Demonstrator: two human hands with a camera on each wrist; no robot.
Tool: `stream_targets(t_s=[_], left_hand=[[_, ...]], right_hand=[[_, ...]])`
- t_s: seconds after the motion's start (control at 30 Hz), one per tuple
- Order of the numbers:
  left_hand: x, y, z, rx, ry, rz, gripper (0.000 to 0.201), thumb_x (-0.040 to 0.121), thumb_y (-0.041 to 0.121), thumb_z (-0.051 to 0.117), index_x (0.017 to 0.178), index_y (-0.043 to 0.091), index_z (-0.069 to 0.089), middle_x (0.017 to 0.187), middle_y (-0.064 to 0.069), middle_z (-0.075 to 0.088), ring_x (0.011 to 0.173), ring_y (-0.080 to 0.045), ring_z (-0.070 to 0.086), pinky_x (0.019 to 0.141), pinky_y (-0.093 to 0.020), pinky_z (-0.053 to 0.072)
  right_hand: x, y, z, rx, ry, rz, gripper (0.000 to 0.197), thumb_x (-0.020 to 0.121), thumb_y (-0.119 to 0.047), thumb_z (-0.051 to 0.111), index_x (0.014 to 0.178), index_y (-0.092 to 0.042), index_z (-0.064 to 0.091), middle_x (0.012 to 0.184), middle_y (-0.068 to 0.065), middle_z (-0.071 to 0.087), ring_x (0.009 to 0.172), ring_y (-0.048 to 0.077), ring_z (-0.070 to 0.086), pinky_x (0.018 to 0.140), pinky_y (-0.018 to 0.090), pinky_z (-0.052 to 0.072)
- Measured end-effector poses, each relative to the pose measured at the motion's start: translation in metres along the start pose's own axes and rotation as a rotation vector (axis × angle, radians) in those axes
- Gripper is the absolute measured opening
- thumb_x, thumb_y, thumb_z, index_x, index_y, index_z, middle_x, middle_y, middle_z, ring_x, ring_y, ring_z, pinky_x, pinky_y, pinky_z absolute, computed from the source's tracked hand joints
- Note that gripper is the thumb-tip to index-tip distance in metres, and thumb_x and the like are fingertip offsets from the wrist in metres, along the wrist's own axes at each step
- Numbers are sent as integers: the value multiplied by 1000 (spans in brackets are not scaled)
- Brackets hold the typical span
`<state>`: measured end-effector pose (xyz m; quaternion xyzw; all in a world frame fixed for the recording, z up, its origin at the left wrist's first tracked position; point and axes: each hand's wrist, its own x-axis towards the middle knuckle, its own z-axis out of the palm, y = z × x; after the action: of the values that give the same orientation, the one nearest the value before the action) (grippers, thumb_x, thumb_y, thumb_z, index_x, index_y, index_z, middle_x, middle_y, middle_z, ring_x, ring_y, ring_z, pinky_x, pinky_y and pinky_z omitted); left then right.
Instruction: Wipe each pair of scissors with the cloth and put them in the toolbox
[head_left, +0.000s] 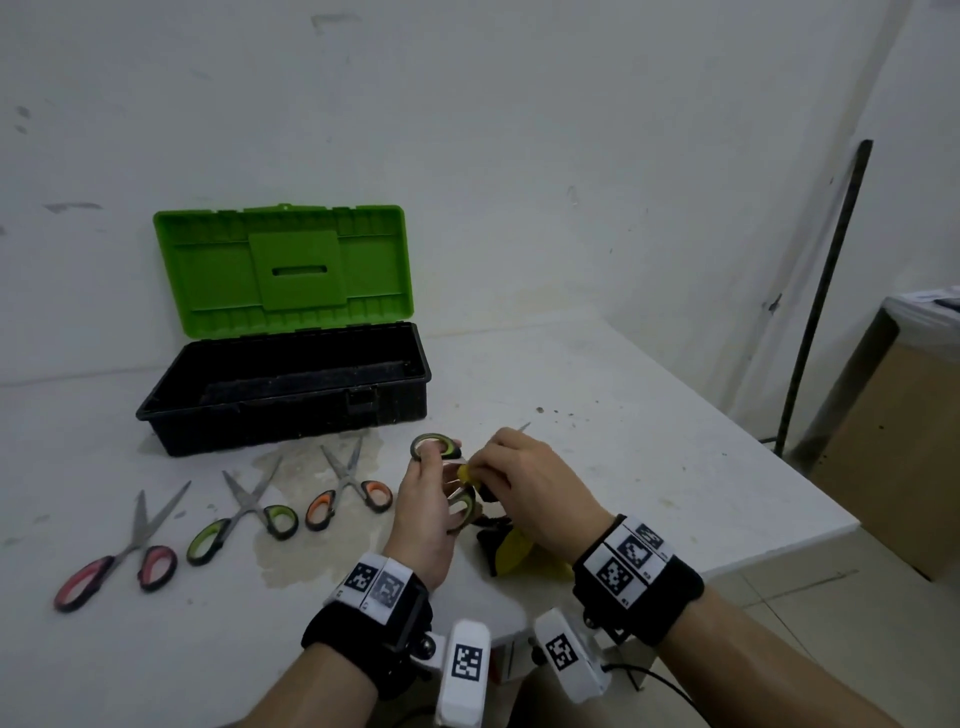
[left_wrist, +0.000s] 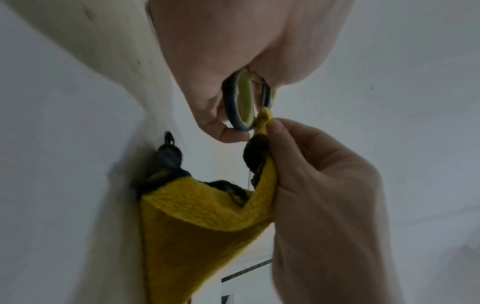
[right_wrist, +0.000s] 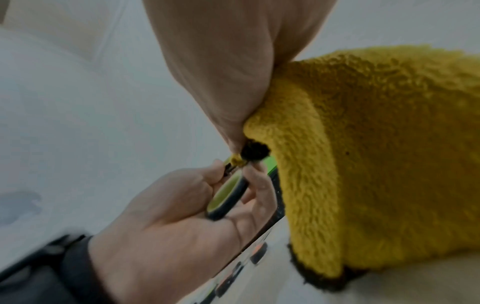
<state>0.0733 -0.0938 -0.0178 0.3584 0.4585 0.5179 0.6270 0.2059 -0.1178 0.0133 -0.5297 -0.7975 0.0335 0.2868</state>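
Note:
My left hand (head_left: 434, 493) grips a pair of green-handled scissors (head_left: 435, 446) by the handle loops, fingers through them; the blade tip (head_left: 524, 427) pokes out beyond my right hand. My right hand (head_left: 519, 473) pinches a yellow cloth (head_left: 511, 553) with a dark edge around the blades near the pivot. In the left wrist view the handle loop (left_wrist: 242, 100) sits beside the pinched cloth (left_wrist: 207, 214). In the right wrist view the cloth (right_wrist: 376, 154) hangs from my fingers. The toolbox (head_left: 291, 410), black with a raised green lid (head_left: 283, 267), stands open behind.
Three more pairs of scissors lie in a row left of my hands: red-handled (head_left: 122, 564), green-handled (head_left: 241, 522), orange-handled (head_left: 345, 491). A stain (head_left: 301, 545) marks the white table. The table's right edge (head_left: 779, 540) drops off; a cardboard box (head_left: 898, 441) stands beyond.

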Motion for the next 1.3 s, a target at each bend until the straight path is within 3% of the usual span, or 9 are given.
stream_targets(t_s=[0.17, 0.3, 0.4, 0.57, 0.73, 0.9, 1.13, 1.2, 1.3], left_hand=[[3, 1, 6, -62, 17, 11, 39, 104, 48, 36, 110, 21, 63, 113, -20, 70, 107, -33, 67, 86, -47, 57], [2, 2, 5, -108, 1, 39, 39, 105, 46, 37, 108, 16, 63, 99, -11, 69, 84, -24, 63, 68, -35, 56], [2, 3, 3, -116, 1, 38, 39, 105, 46, 38, 108, 16, 64, 95, -6, 66, 81, -20, 60, 67, -33, 54], [1, 0, 5, -54, -8, 38, 39, 104, 49, 38, 113, 19, 62, 107, -15, 73, 99, -28, 69, 84, -47, 59], [-3, -2, 2, 24, -7, 111, 40, 105, 49, 36, 112, 20, 63, 100, -8, 73, 80, -17, 70, 64, -34, 57], [-7, -1, 3, 44, -30, 129, 42, 103, 51, 35, 114, 22, 62, 105, -9, 72, 94, -23, 70, 76, -41, 60], [-6, -5, 0, 50, 19, 141, 41, 103, 51, 35, 109, 22, 63, 100, -8, 68, 83, -21, 63, 64, -32, 55], [-6, -3, 0, 1, 36, 99, 40, 104, 50, 37, 110, 21, 63, 101, -7, 69, 83, -21, 64, 62, -32, 56], [-5, 0, 2, -61, 13, 45, 41, 104, 50, 39, 117, 18, 62, 107, -11, 70, 88, -20, 65, 64, -31, 58]], right_hand=[[-11, -6, 10, 110, 168, 16, 13, 96, -15, 59, 96, -11, 70, 93, 1, 60, 80, 13, 56, 72, 25, 49], [-7, 4, 7, 77, 215, 79, 12, 95, -12, 59, 92, -10, 70, 90, 1, 59, 79, 13, 55, 72, 30, 49], [-2, 14, 3, 81, 333, 148, 12, 95, -13, 59, 90, -10, 70, 88, -2, 58, 76, 10, 53, 73, 27, 47], [-7, -6, 11, 59, 141, 38, 16, 97, -17, 56, 95, -10, 69, 92, 2, 57, 79, 13, 54, 72, 28, 47], [4, 11, 3, 49, 248, 215, 17, 97, -16, 56, 93, -9, 71, 91, 3, 59, 79, 17, 57, 76, 33, 49], [-4, -7, 3, 73, 159, 120, 17, 97, -19, 56, 95, -10, 71, 93, 3, 59, 79, 16, 56, 74, 27, 47], [5, 27, -4, 59, 296, 303, 16, 96, -18, 58, 91, -13, 72, 88, -2, 58, 77, 10, 50, 76, 25, 45], [2, 20, -5, 77, 319, 231, 14, 96, -18, 59, 91, -12, 71, 87, -2, 58, 77, 9, 51, 74, 20, 42], [-7, 1, 6, 77, 196, 118, 14, 96, -18, 58, 94, -12, 71, 90, -1, 58, 79, 10, 53, 74, 18, 42]])
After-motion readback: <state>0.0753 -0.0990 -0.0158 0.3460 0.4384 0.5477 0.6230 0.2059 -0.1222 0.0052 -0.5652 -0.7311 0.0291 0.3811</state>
